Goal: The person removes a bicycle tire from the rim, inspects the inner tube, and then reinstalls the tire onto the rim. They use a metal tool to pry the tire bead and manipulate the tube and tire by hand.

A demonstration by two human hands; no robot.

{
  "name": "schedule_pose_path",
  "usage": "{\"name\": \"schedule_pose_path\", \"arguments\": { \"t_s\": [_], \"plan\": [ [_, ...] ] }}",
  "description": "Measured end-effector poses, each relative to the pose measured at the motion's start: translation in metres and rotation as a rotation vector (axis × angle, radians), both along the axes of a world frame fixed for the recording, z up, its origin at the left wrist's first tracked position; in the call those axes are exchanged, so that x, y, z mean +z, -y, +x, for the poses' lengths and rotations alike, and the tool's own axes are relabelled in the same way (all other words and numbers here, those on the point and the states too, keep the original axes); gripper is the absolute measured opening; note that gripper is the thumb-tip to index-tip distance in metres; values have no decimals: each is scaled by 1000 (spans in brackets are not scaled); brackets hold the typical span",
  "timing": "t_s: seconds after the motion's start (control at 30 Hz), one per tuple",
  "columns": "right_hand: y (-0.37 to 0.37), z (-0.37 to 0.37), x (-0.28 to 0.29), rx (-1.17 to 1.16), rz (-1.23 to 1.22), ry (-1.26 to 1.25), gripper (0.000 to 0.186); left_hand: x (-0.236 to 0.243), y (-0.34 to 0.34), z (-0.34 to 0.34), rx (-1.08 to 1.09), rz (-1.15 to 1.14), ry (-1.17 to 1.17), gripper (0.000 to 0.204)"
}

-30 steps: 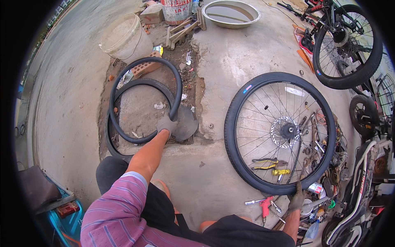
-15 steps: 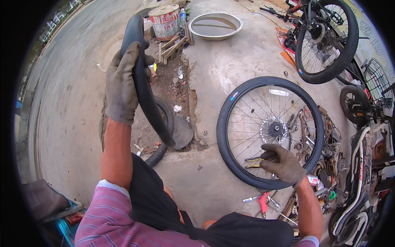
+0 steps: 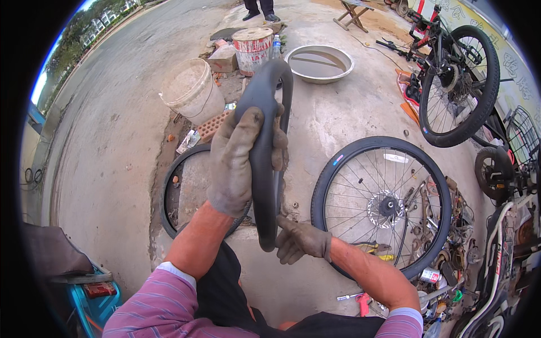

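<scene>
A black bicycle inner tube (image 3: pixel 262 174), puffed with some air, hangs upright as a loop in front of me. My left hand (image 3: pixel 231 169), in a grey-brown work glove, is closed around its near side, thumb across the front. Beside the tube's lower end is my gloved right hand (image 3: pixel 304 241); its fingers are loosely bent and apart, with the tips touching or just beside the rubber. To the right, a bicycle wheel (image 3: pixel 323 194) with a black tyre and brake disc lies flat on the concrete. Yellow-handled pliers (image 3: pixel 385 257) show between its spokes.
Another tyre (image 3: pixel 165 197) lies behind my left arm. Farther off stand a dirty white bucket (image 3: pixel 191 93), a red-and-white drum (image 3: pixel 253 53) and a water-filled basin (image 3: pixel 319 78). A bicycle (image 3: pixel 490 107) stands at right, above scattered tools and parts. A red air gun (image 3: pixel 363 304) lies near my knee.
My left hand has carried the inner tube to the right. My right hand has come left from over the wheel to the tube's lower end. The view has shifted, bringing the bucket into sight.
</scene>
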State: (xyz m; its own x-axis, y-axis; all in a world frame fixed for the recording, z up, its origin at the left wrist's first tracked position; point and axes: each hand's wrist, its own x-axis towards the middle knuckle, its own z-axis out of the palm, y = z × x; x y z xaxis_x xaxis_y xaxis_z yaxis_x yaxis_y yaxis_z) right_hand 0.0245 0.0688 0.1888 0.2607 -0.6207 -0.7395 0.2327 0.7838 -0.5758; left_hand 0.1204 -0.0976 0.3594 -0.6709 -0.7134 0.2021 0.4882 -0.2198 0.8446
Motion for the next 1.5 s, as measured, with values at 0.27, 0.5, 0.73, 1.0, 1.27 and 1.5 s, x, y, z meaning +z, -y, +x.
{"name": "schedule_pose_path", "arguments": {
  "t_s": [0.27, 0.5, 0.73, 1.0, 1.27, 1.5],
  "plan": [
    [0, 27, -56, -87, 118, 698, 95, 8, -10, -10, -82, 179, 21, 44],
    [38, -58, 44, -597, -665, 380, 51, -9, 24, -3, -117, 119, -6, 51],
    [30, -59, 94, -778, -837, -47, 42, -64, 60, -27, -176, 278, 237, 49],
    [27, -83, 91, -880, -784, -227, 35, -82, 31, -38, -328, 399, 397, 53],
    [35, -71, 76, -899, -945, -460, 37, -114, -17, -42, -545, 471, 357, 34],
    [34, -70, 43, -760, -1099, -1027, 34, -127, 0, -28, -608, 364, 376, 24]
  ]
}}
